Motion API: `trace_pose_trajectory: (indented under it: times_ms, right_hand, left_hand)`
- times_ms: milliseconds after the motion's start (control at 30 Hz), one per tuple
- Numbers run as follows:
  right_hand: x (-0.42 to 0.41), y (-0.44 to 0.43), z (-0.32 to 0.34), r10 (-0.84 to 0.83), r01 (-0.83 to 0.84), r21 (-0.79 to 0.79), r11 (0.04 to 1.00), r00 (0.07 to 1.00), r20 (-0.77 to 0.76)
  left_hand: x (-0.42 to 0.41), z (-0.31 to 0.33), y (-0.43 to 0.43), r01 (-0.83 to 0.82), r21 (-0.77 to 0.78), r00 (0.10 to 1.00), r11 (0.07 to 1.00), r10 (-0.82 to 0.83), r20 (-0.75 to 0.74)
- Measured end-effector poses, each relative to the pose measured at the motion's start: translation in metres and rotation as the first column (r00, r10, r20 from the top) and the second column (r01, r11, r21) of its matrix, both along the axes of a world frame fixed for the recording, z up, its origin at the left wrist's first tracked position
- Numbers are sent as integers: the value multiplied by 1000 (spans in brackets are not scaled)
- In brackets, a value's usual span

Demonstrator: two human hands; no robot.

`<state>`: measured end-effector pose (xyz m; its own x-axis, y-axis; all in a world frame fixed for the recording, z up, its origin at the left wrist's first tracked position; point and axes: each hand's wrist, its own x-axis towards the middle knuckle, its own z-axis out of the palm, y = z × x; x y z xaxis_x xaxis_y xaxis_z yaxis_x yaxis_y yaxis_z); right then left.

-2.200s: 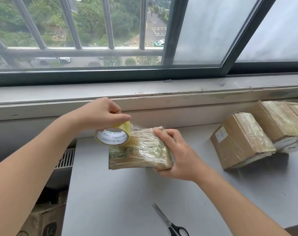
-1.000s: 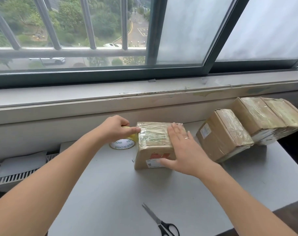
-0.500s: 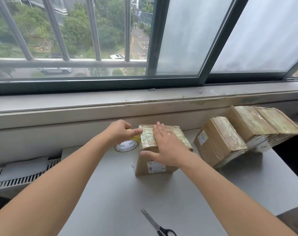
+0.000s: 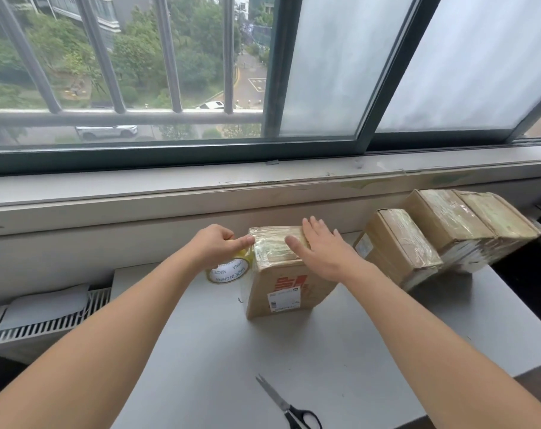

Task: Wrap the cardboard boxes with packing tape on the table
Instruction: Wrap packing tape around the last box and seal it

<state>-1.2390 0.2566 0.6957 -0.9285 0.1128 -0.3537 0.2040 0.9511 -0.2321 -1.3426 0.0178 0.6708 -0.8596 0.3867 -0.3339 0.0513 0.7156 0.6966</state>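
Two hands are on one cardboard box (image 4: 283, 283) that stands near the back of the grey table (image 4: 232, 351), close under the window sill (image 4: 170, 193). The box's top is covered with glossy clear tape, wrinkled in places, while its front face shows bare brown card with red print and a white label. The left hand (image 4: 215, 246) has its fingers curled round a roll of packing tape (image 4: 230, 272), which sits just beside the box's left side, its white core reading MADE IN CHINA. The forefinger reaches out straight and touches the top left edge of the box. The right hand (image 4: 322, 252) lies flat on the taped top, fingers straight and slightly spread, grasping nothing. To the right, apart from this box, a smaller wrapped box (image 4: 396, 246) sits tilted against a larger taped bundle (image 4: 470, 224) at the table's far right. Whether that bundle is one box or two side by side I cannot tell. A pair of scissors (image 4: 289, 404) with black handles lies near the table's front edge, blades pointing away toward the box, well apart from both hands. Left of the table and lower down, a white vent grille (image 4: 46, 320) runs beneath the sill.
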Motion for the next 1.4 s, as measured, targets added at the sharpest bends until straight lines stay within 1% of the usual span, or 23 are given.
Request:
trace_pose_trajectory:
  times_ms: [67, 167, 200, 233, 267, 300, 333, 367, 400, 433, 467, 500, 533, 567, 600, 633, 667, 800, 1000, 1100, 1233, 1300, 1400]
  right_hand:
    - [-6, 1, -2, -20, 20, -19, 1000, 999, -36]
    - [-9, 10, 2, -73, 76, -89, 993, 997, 37]
    - [-8, 13, 4, -124, 126, -98, 987, 992, 31]
    - [-6, 17, 4, -189, 186, -103, 977, 982, -20]
    - [2, 18, 2, -241, 229, -97, 969, 960, -139]
    - [15, 14, -2, -245, 229, -89, 969, 912, -328]
    - [32, 6, -9, -174, 166, -65, 984, 819, -547]
    - [53, -3, -20, -72, 67, -36, 997, 691, -720]
    - [73, -12, -33, -7, -18, -22, 1000, 594, -804]
    - [92, -22, -46, 42, -89, -14, 996, 598, -801]
    - [109, -30, -59, 80, -134, -20, 991, 700, -710]
    - [123, -36, -73, 103, -144, -36, 989, 844, -526]
    - [136, -41, -89, 123, -137, -32, 990, 952, -282]
    - [148, -43, -105, 134, -134, -5, 991, 989, -56]
    - [158, -46, -119, 131, -134, 22, 991, 986, 107]
    - [167, -48, -130, 120, -129, 29, 991, 971, 205]
    - [174, -51, -138, 101, -112, 30, 993, 960, 262]
    - [191, -59, -157, 32, -66, 88, 994, 940, 339]
    - [197, -74, -168, -30, -8, 106, 994, 937, 348]
    - [195, -77, -168, -37, 5, 100, 995, 945, 325]
    - [196, -72, -169, -54, 49, 26, 998, 966, 253]
    - [200, -69, -172, -28, 12, 73, 997, 975, 220]
    - [207, -66, -181, 21, -68, 208, 976, 975, 220]
  left_hand:
    - [1, 2, -2, -16, 17, 1000, 1000, 16, 9]
    - [4, 3, 0, -32, 22, 999, 999, 32, 16]
    - [5, 5, 1, -41, 20, 999, 999, 41, 15]
    - [5, 8, 1, -46, 13, 999, 999, 45, 11]
    - [6, 8, 0, -44, 3, 999, 999, 44, 11]
    - [6, 8, -1, -44, -7, 999, 999, 44, 10]
    - [6, 8, -3, -41, -15, 999, 999, 41, 9]
    - [8, 6, -4, -35, -19, 999, 999, 35, 10]
    - [9, 5, -4, -36, -15, 999, 999, 36, 10]
    - [10, 3, -3, -39, -6, 999, 999, 39, 6]
    - [11, 2, -2, -39, -3, 999, 999, 39, 1]
    - [13, 2, -1, -37, -3, 999, 999, 37, -6]
    - [14, 2, 0, -40, 0, 999, 999, 40, -12]
    - [16, 1, 0, -45, 3, 999, 999, 45, -14]
    - [18, 1, 1, -50, 4, 999, 999, 50, -19]
    - [20, 2, 0, -55, 1, 998, 998, 55, -28]
    - [22, 3, 0, -59, -4, 998, 998, 58, -36]
    - [26, 0, 0, -75, -2, 996, 997, 75, -55]
    - [37, -4, -2, -111, 66, 993, 992, 113, -23]
    - [41, -5, -2, -126, 83, 991, 989, 129, -26]
    - [46, -6, -1, -144, 99, 988, 985, 148, -36]
    - [48, -6, -1, -155, 109, 986, 982, 160, -42]
    - [51, -7, -1, -169, 123, 984, 978, 175, -39]
